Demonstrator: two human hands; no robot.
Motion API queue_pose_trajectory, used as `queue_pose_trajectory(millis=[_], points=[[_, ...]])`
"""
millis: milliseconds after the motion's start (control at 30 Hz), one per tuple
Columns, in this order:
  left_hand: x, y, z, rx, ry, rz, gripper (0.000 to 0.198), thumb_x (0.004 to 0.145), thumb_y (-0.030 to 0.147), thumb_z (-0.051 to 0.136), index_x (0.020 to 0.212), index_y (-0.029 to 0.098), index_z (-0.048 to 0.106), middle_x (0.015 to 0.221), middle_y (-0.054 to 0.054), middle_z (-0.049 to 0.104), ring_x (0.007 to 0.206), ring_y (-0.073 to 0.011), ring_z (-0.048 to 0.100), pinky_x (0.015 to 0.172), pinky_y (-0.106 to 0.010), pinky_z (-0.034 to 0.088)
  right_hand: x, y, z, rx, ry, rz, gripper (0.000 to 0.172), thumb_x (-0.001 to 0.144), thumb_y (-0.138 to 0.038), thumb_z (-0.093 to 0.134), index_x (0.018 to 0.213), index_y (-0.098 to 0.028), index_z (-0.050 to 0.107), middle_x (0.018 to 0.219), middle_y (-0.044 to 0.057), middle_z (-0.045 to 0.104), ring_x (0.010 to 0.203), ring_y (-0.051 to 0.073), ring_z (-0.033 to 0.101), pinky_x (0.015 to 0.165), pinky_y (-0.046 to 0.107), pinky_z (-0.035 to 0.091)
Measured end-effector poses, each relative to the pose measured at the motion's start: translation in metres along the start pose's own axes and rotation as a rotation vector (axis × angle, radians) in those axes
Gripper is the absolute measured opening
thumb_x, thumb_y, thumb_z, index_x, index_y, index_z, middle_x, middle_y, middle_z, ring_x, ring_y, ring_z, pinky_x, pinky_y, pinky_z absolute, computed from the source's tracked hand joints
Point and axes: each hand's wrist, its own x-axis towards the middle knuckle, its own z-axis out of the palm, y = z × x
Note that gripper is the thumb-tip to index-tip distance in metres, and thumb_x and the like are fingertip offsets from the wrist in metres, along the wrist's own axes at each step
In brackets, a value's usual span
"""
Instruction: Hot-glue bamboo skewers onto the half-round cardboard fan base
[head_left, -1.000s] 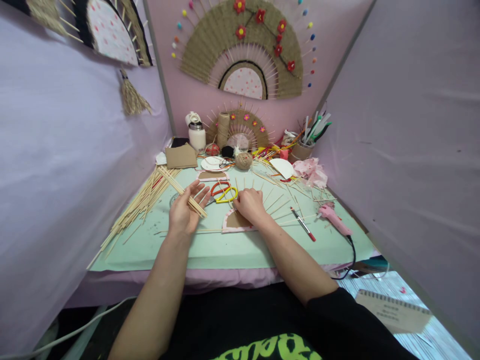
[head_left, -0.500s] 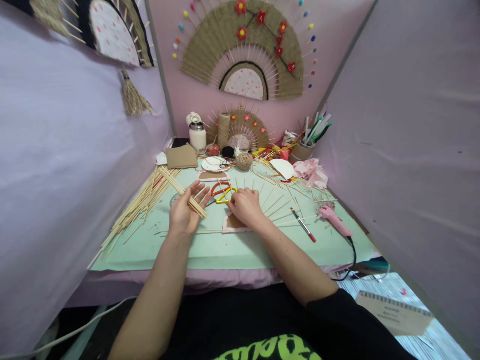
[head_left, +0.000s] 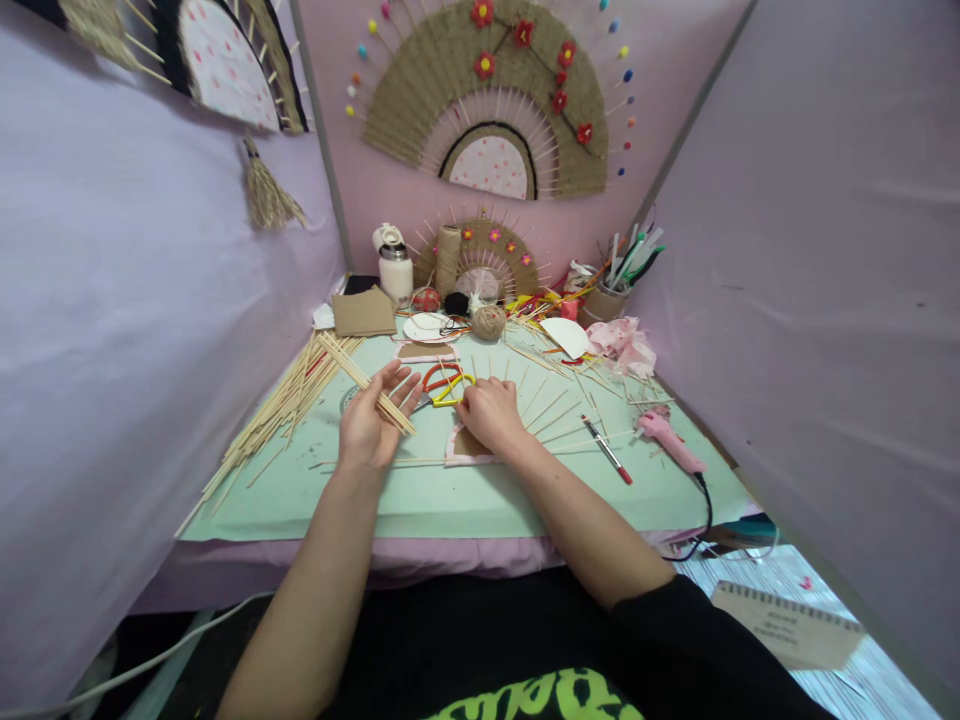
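Observation:
My left hand [head_left: 379, 415] is palm up, its thumb clamping a small bundle of thin wooden sticks [head_left: 361, 381] against the palm, with the fingers stretched out. To its right, my right hand [head_left: 491, 412] reaches down over a half-round piece of cardboard [head_left: 466, 445] with a pale pink edge. Its fingers are bent and closed; whatever is in the fingertips is hidden. Several single sticks [head_left: 553, 408] fan out around the cardboard. Scissors [head_left: 442, 382] with red and yellow handles lie between the hands, the yellow handle close to my right fingertips.
A pile of sticks [head_left: 289, 400] lies at the left. At the right are a red-tipped pen [head_left: 607, 450] and a pink glue gun [head_left: 670, 440] with a black cord. Along the back stand a white bottle [head_left: 396, 275], a twine ball [head_left: 488, 322] and a tool holder [head_left: 604, 303].

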Motion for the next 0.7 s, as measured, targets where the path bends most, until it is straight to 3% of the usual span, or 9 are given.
queue_pose_trajectory(millis=[700], points=[[0.0015,-0.0007,-0.0011,0.01,-0.009,0.009,0.021,0.093,0.023,0.054,0.097,0.013,0.072,0.099,-0.011,0.07,0.096,-0.0206,0.072,0.1,-0.044,0.054,0.0007,-0.0003,0.0,-0.001,-0.024,-0.007,0.029,0.095,-0.025,0.046,0.097,-0.015,0.074,0.103,0.015,0.069,0.105,0.026,0.055,0.085,0.037,0.031]])
